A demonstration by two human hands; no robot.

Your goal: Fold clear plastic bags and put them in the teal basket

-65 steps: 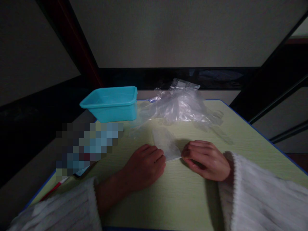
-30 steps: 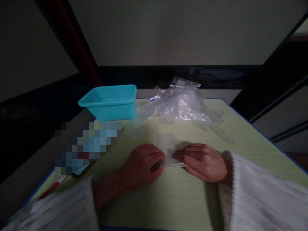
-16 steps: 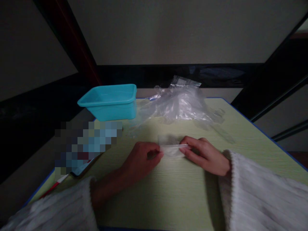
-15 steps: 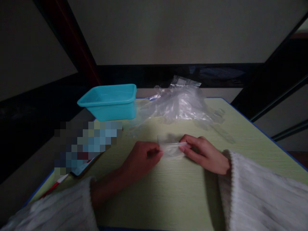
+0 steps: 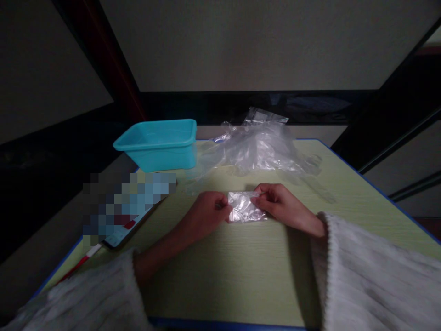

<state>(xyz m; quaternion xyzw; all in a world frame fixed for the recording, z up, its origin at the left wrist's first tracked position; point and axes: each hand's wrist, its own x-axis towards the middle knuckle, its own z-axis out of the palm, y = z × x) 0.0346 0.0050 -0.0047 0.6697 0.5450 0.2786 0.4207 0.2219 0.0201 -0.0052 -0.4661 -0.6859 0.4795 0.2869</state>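
A small clear plastic bag [image 5: 245, 209], shiny and creased, is stretched between my two hands above the middle of the table. My left hand [image 5: 210, 210] pinches its left edge between thumb and fingers. At the upper right corner, my right hand [image 5: 280, 201] grips the bag, thumb on the near side. Beyond the hands lies a loose heap of clear plastic bags [image 5: 263, 147], crumpled and overlapping.
A turquoise plastic basin [image 5: 161, 156] stands at the back left of the pale table [image 5: 220, 285], which has a blue edge. Left of my forearm lies a phone [image 5: 119, 235], partly blurred out, with a red and white stick-like thing [image 5: 81, 262] by it. A wall rises behind.
The bag has tilted, so its broad face now shows and catches the light. Both hands have risen slightly in the view, still holding it.
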